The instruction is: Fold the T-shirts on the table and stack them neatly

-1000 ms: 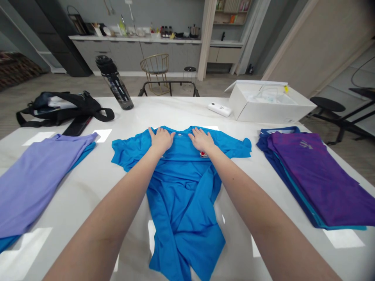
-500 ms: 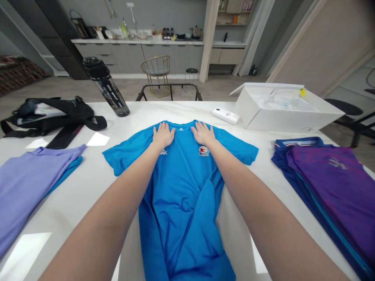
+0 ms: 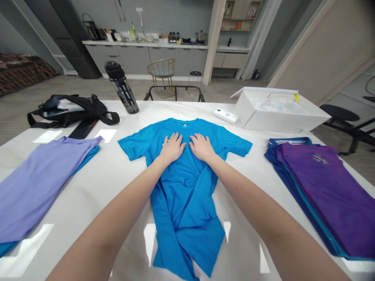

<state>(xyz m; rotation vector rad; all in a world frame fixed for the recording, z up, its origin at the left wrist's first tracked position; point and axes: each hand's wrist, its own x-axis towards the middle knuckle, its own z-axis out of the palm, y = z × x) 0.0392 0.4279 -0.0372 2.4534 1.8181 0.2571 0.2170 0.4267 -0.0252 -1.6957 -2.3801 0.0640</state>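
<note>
A blue short-sleeved T-shirt (image 3: 190, 179) lies front up on the white table (image 3: 123, 203), its collar at the far side and its sleeves spread out. Its lower half is creased and bunched, with the hem twisted toward me. My left hand (image 3: 172, 148) rests flat on the left of the chest, fingers apart. On the right of the chest lies my right hand (image 3: 201, 146), also flat with fingers stretched out. Both palms press on the fabric without gripping it, and they cover the chest prints.
Folded lilac shirt (image 3: 43, 175) over blue cloth at left; stacked purple shirt (image 3: 325, 187) and navy clothes at right. Behind stand a black bag (image 3: 70, 109), a phone (image 3: 83, 128), a dark bottle (image 3: 124, 91), a white device (image 3: 225, 115) and an open white box (image 3: 275, 117).
Both hands have slid from the shoulders beside the collar down onto the chest and closer together. My view has shifted, showing more of the shirt's hem.
</note>
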